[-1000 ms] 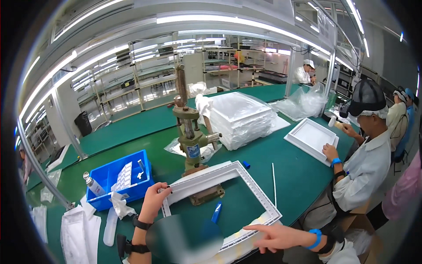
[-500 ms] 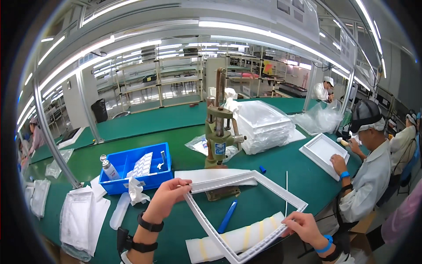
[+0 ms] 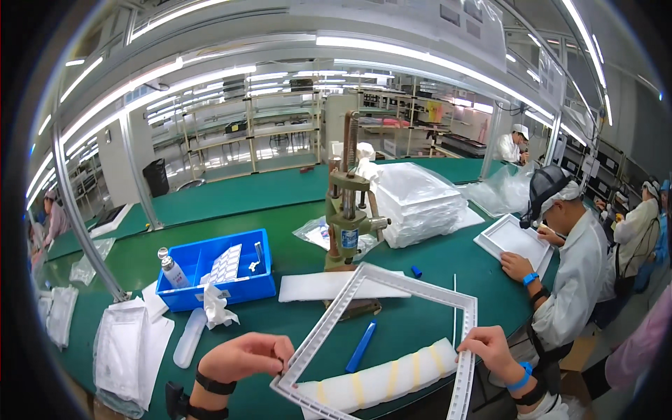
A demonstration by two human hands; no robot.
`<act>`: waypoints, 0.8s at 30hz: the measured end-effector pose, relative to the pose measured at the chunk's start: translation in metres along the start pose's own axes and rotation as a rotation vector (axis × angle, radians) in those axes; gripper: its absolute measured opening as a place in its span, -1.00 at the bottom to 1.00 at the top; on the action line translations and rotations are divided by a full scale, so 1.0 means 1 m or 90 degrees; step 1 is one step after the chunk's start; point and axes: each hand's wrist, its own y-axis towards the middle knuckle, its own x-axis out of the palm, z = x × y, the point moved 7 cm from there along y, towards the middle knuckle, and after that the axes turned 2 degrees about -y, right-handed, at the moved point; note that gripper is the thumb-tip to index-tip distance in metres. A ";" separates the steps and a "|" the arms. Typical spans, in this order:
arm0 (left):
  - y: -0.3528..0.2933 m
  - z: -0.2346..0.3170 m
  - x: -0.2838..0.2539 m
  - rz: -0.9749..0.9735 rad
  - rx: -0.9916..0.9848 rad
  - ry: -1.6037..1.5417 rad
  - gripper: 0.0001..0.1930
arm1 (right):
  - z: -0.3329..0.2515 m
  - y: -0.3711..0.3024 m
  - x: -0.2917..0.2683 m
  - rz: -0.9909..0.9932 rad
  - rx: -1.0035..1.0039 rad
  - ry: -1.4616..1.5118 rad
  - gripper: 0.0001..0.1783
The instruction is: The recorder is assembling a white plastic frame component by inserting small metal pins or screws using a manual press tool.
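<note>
A white rectangular frame (image 3: pixel 420 288) with a ribbed rim is held up in front of me, tilted above the green table. My right hand (image 3: pixel 492 349) grips its right side between thumb and fingers. At its lower left corner, the fingers of my left hand (image 3: pixel 253 355) are pinched together on the frame's edge. The lower edge of the frame runs out of the picture. Beneath it lies a white foam pad with yellow strips (image 3: pixel 392 374), and a blue pen-like tool (image 3: pixel 361 346) shows through the opening.
A green hand press (image 3: pixel 347 224) stands beyond the frame, with a white foam strip (image 3: pixel 301 286) at its base. Left of it sits a blue bin (image 3: pixel 183 297) holding a bottle. Bagged white parts (image 3: pixel 420 206) are stacked behind; a co-worker (image 3: pixel 570 259) works at the right.
The frame has turned and come lower and nearer. My left hand has moved down from its upper left corner to the lower left one. The co-worker has leaned over their white tray.
</note>
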 end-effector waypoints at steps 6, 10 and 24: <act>-0.018 -0.011 -0.008 -0.056 0.019 0.029 -0.92 | 0.001 0.042 0.029 -0.089 -0.015 -0.066 -0.80; -0.025 -0.017 -0.016 -0.107 0.044 0.035 -0.93 | 0.003 0.075 0.048 -0.129 -0.019 -0.084 -0.79; -0.007 -0.026 0.014 -0.240 -0.019 0.186 -0.88 | 0.051 0.117 0.057 -0.087 -0.122 -0.135 -0.80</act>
